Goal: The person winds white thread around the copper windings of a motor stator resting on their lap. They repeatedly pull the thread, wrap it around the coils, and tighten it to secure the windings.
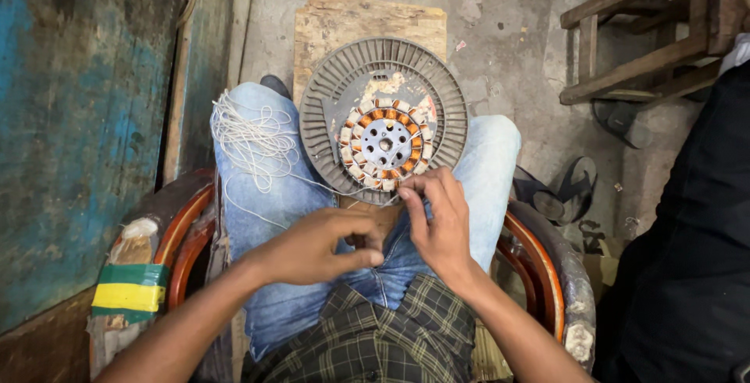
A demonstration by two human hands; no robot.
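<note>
Rough grey concrete floor [508,47] below, stained and flecked; peeling blue wall [70,117] at left, dark wooden stool [648,32] at upper right, worn sandals [578,184] beside it, pale wooden board [367,20] lying flat ahead of the knees. Seated in a round chair with red-brown arm rims [539,266], green and yellow tape [129,289] wrapped on the left one. Propped across the jeans-clad lap [266,195]: a round grey motor stator housing [383,117], ribbed all around its rim like a fan of fins, flat face turned up toward the camera and tilted slightly away. At its centre a ring of copper-orange coils [385,142] separated by off-white insulation, around a grey hub pierced with small holes. No real long axis, being a disc; central axis pointing up and a little forward. Loose bundle of white string [250,137] heaped on the left thigh, one strand running across to the disc's near edge. Left hand [312,246] curled loosely below the disc, thumb against forefinger, seemingly pinching the strand, though hard to confirm. Right hand [441,223] at the disc's near rim, thumb and forefinger pinched shut on the string just by the coils. Dark-clothed bystander [687,235] at far right.
</note>
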